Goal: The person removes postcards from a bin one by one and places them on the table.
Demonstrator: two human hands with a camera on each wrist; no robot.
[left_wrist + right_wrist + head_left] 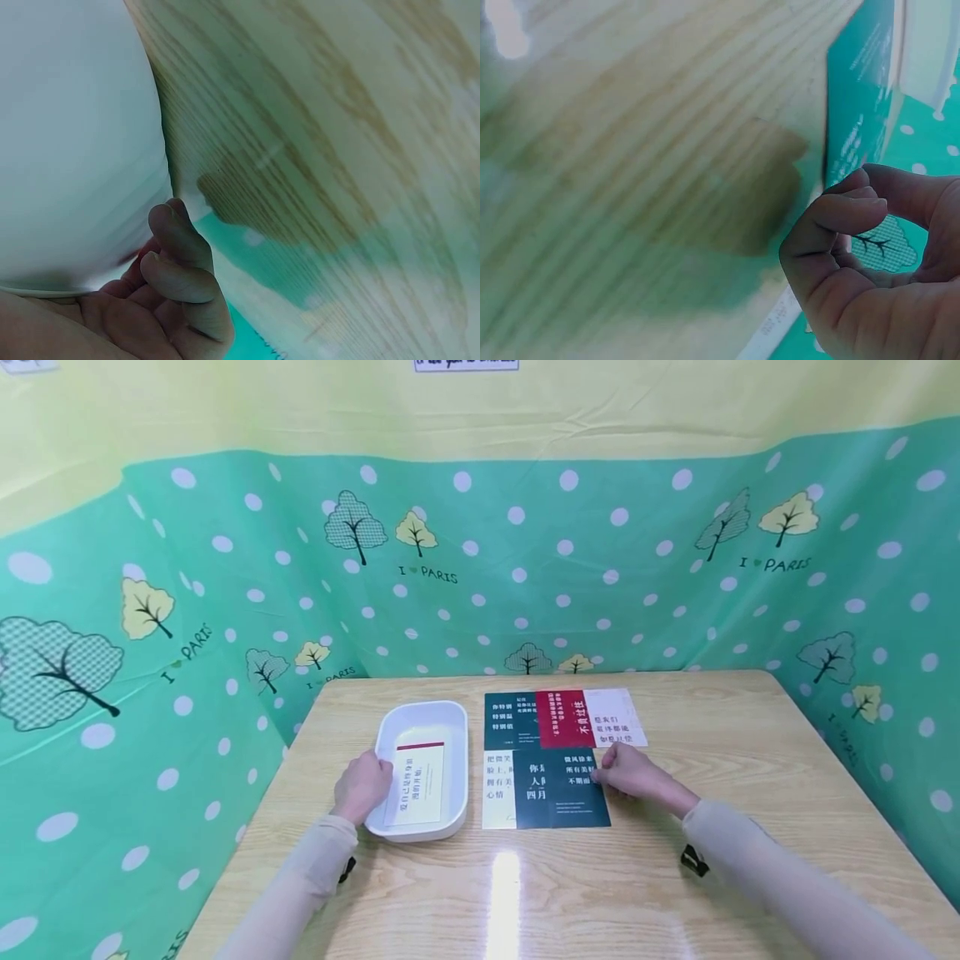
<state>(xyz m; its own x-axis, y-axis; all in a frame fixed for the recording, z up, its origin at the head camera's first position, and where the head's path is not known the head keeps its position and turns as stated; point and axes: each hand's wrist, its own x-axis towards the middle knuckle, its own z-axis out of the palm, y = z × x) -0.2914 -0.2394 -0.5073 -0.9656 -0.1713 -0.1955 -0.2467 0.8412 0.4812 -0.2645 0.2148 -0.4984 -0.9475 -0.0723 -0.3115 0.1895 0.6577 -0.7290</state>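
My left hand (363, 787) grips the left wall of a white plastic tub (461, 777), thumb at the rim and fingers curled on the outside, as the left wrist view shows. Inside the tub lies a white card (420, 783) with a red strip along its top and printed characters. At the right end of the front row of cards, my right hand (628, 770) pinches the right edge of a dark green card (577, 789) with white text. The right wrist view shows its thumb and forefinger meeting at that card's edge, the other fingers curled.
Next to the pinched card are another dark green card (529, 806) and a white card (497, 789). Behind them lie a dark green card (510, 735), a red card (558, 718) and a white card (618, 714). A polka-dot curtain (480, 568) borders the wooden table (600, 893).
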